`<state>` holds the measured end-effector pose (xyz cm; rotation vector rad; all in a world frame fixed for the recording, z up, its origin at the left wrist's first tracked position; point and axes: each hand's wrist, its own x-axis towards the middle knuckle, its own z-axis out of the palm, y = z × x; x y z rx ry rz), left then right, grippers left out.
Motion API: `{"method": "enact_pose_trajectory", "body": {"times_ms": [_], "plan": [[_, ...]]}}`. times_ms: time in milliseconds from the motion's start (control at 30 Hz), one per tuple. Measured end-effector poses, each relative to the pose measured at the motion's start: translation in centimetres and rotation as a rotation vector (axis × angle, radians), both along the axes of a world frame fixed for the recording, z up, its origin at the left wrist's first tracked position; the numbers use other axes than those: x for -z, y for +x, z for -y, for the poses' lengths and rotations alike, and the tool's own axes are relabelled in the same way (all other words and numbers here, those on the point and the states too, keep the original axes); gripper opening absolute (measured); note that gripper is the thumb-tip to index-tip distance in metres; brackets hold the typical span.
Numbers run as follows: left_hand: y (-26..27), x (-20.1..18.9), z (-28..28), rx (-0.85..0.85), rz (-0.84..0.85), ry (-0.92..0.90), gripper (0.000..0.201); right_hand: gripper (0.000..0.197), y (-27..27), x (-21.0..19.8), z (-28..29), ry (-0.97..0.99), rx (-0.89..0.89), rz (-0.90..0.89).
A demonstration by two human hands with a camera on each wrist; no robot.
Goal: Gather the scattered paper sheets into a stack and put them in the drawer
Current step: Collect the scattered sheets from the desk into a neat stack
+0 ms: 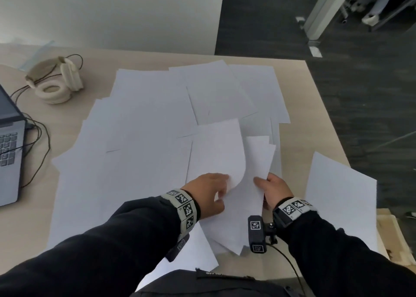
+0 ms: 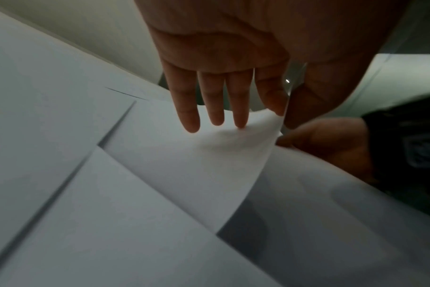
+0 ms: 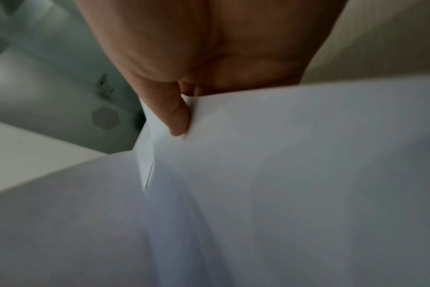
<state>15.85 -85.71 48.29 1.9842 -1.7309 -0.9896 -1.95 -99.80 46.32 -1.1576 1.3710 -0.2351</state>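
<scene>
Several white paper sheets [image 1: 146, 121] lie scattered and overlapping across the pale wooden desk [image 1: 299, 89]. My left hand [image 1: 225, 184] pinches the near corner of one sheet [image 1: 218, 150], which curls up off the pile. In the left wrist view the sheet's edge [image 2: 233, 155] sits between thumb and index finger of the left hand [image 2: 284, 118]. My right hand [image 1: 266, 184] grips a small stack of sheets [image 1: 254, 161], held tilted just right of that sheet. The thumb [image 3: 177, 120] presses on the stack [image 3: 295, 155]. Another sheet [image 1: 340, 197] overhangs the desk's right edge.
Cream headphones [image 1: 56, 80] with a dark cable lie at the back left. A grey laptop [image 1: 9, 143] stands at the left edge with cables [image 1: 42, 139] beside it. A pale wooden box shape [image 1: 391, 233] shows below the desk at lower right. Dark floor lies to the right.
</scene>
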Motion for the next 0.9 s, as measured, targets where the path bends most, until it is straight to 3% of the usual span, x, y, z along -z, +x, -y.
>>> {"method": "enact_pose_trajectory", "body": {"times_ms": [133, 267, 367, 533, 600, 733, 900], "plan": [[-1.9, 0.8, -0.4, 0.150, -0.003, 0.092, 0.015, 0.037, 0.6, 0.1, 1.1, 0.156, 0.032, 0.016], [-1.6, 1.0, -1.3, 0.122, -0.061, 0.237, 0.054, 0.008, 1.4, 0.5, 0.1, 0.010, -0.197, -0.054], [1.2, 1.2, -3.3, -0.076, -0.072, 0.231, 0.068, 0.012, 1.5, 1.0, 0.1, -0.098, -0.279, -0.153], [8.1, 1.9, -8.5, -0.598, 0.218, 0.302, 0.083, 0.018, 2.1, 0.9, 0.6, -0.107, -0.283, -0.112], [10.1, 2.0, -10.5, -0.833, 0.254, 0.370, 0.087, 0.018, 2.5, 1.1, 0.6, -0.105, -0.285, -0.105], [11.4, 2.4, -12.9, -1.194, 0.124, 0.387, 0.085, 0.017, 3.4, 1.4, 0.0, -0.100, -0.273, -0.084], [11.3, 3.2, -14.1, -1.362, 0.011, 0.361, 0.077, 0.016, 4.6, 1.6, -0.8, -0.113, -0.292, -0.089]]}}
